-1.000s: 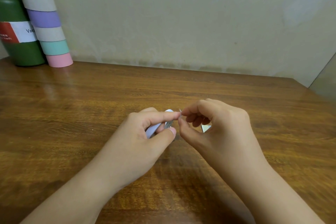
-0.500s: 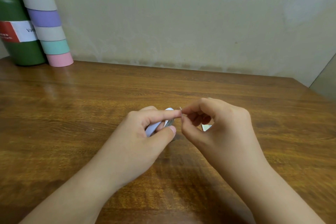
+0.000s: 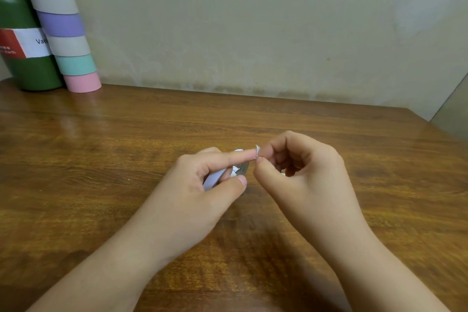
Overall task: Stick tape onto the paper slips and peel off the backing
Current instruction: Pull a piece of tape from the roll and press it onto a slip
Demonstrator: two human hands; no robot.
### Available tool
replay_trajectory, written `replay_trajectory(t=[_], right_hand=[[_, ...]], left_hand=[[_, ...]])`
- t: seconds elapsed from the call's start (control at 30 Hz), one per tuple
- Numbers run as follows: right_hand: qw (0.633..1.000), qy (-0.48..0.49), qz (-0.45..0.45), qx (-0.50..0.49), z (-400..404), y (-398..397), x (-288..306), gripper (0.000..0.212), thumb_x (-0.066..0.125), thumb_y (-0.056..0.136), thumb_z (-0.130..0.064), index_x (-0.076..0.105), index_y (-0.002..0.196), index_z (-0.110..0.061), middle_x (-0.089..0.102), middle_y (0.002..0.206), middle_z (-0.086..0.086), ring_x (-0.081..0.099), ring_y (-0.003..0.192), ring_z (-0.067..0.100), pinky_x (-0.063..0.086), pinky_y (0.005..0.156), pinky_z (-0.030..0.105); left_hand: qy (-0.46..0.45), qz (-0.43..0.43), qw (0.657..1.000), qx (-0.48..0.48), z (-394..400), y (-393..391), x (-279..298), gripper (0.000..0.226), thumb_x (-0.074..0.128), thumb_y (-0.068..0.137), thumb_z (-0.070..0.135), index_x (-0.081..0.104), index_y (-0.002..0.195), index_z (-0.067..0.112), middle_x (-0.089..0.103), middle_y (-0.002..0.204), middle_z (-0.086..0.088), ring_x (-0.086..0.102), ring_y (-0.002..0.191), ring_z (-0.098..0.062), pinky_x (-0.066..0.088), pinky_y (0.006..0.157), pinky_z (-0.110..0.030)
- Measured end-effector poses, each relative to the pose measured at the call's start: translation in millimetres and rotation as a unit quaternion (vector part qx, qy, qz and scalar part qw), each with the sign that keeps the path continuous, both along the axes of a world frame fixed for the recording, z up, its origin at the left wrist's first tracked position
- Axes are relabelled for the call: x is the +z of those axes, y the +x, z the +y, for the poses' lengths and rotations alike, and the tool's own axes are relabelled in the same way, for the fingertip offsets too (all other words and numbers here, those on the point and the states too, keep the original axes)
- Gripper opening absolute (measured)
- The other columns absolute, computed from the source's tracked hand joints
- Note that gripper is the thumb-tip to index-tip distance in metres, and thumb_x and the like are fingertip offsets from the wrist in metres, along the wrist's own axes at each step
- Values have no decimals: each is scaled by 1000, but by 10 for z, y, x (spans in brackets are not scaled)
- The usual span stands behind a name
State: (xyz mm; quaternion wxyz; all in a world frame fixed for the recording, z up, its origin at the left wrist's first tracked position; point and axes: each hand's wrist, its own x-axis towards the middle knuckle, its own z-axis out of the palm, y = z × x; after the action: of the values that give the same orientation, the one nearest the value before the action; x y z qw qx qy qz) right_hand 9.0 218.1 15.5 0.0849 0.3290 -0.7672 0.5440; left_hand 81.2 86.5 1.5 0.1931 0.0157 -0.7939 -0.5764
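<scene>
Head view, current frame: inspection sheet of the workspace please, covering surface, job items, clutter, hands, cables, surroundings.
Surface: brown wooden table, glossy, with visible grain.
Job's things: pale lilac paper slip in the left hand; a small white backing tab sticks up between the two hands' fingertips; tape itself too small to tell.
Clutter: green bottle with a red and white label and a striped pastel tube, leaning, both at the far left corner.
Hands: left hand grips the slip; right hand pinches the tab.
Cables: nothing seen.
Surroundings: stained beige wall behind the table.
</scene>
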Motion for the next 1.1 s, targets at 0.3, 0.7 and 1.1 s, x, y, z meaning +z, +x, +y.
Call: replay_trajectory(t=[0.3,0.7,1.1], right_hand=[[980,-55,-180,64,35,-69,27,11,66,74,-7,60,68,0,44,57,3,34,46,5,28,42,12],[965,-75,-243,64,48,-151,8,9,63,70,-13,62,61,-12,38,51,-3,28,55,13,24,56,26],[955,249,-59,-149,242,-622,-205,24,55,92,-37,64,77,-19,63,63,-4,51,49,5,36,42,17]], left_hand=[[88,-15,996,-22,23,27,71,31,56,72,26,73,92,44,53,48,16,34,50,-7,30,60,-26],[139,-13,990,-11,-51,16,54,25,57,72,23,76,89,27,49,49,11,29,46,-8,30,56,-26],[42,-9,988,148,-206,-17,77,26,58,87,12,75,85,31,71,96,20,53,54,10,36,60,-19]])
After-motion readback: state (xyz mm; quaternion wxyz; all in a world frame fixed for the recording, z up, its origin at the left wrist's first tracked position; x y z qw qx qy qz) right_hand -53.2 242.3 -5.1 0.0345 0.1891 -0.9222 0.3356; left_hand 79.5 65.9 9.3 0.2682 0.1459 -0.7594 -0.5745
